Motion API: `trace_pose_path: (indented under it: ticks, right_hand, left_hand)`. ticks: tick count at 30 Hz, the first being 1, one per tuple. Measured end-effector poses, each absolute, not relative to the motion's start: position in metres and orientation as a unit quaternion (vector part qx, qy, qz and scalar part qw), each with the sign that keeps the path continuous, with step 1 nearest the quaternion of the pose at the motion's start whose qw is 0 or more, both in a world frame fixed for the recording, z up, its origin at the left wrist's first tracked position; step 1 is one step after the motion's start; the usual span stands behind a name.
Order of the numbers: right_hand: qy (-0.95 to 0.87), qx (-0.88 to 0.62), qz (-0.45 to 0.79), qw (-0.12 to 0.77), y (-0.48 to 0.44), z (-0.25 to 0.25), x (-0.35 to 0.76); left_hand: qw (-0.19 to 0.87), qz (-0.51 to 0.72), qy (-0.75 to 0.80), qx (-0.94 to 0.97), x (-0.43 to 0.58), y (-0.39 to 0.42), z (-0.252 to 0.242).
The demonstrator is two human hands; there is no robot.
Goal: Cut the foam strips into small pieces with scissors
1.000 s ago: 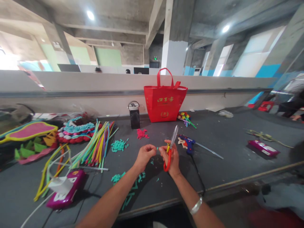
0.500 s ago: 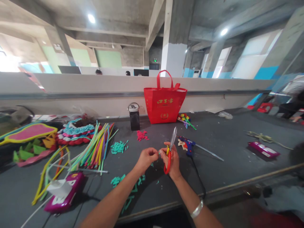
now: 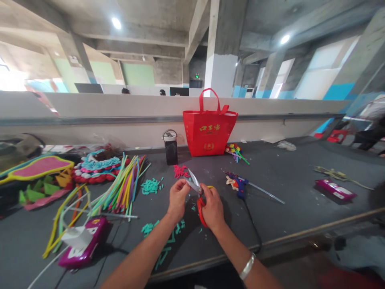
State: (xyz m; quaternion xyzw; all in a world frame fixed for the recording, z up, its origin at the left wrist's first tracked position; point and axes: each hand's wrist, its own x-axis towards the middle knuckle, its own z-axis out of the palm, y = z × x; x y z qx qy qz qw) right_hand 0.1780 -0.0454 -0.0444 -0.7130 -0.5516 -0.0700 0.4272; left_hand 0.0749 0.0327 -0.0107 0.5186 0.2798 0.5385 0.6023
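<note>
My right hand (image 3: 212,208) is wrapped round the red and yellow handles of the scissors (image 3: 201,208). Their blades are spread and point up and left, reaching the fingertips of my left hand (image 3: 177,197). The left fingers are pinched together at the blades; whatever they hold is too small or hidden to name. Below and left of my hands lie teal cut pieces (image 3: 148,228). Another teal pile (image 3: 151,186) and a pile of pink-red pieces (image 3: 180,171) sit beyond my left hand. A few tiny teal scraps lie under the scissors.
A bundle of coloured fuzzy stems (image 3: 123,188) lies left, near a purple power strip (image 3: 82,243) with a white plug. A blue glue gun (image 3: 240,187) with its cord is right. A red bag (image 3: 210,134) and a black-and-white lantern-like device (image 3: 171,150) stand behind.
My right hand has turned the scissors from upright to slanting left and brought their opened blades to my left fingertips. My left hand has shifted slightly left and turned.
</note>
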Motion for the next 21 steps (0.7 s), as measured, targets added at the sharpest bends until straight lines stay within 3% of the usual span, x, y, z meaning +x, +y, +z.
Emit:
trace_pose_path:
  ticks: [21]
  right_hand:
    - [-0.565,-0.694,-0.038,0.444,-0.0430,-0.0506,0.1778]
  left_hand:
    - [0.662,0.539,0.219,0.472,0.0766,0.0293,-0.0128]
